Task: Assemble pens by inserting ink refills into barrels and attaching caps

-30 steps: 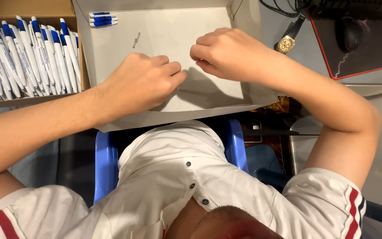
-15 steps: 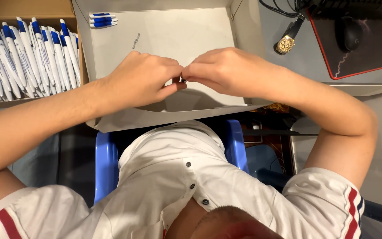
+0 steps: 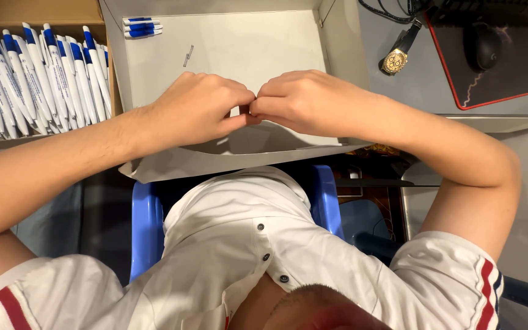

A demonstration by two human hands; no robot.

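Observation:
My left hand (image 3: 200,110) and my right hand (image 3: 304,101) meet fingertip to fingertip over a shallow white box (image 3: 227,43). Both are curled shut and pinch something small between them, which the fingers hide. A thin metal piece (image 3: 187,55) lies loose on the box floor beyond my left hand. Three short blue-and-white pen parts (image 3: 142,27) rest in the box's far left corner. To the left, a brown cardboard box (image 3: 7,15) holds several white pens with blue clips (image 3: 38,79) in a row.
A gold wristwatch (image 3: 395,59) lies on the grey desk to the right of the white box. Further right, a black mouse (image 3: 487,44) sits on a dark red-edged pad (image 3: 514,79). A blue chair (image 3: 145,226) is under me.
My hands were a little apart over the box a second ago. They have come together and their fingertips now touch at the middle.

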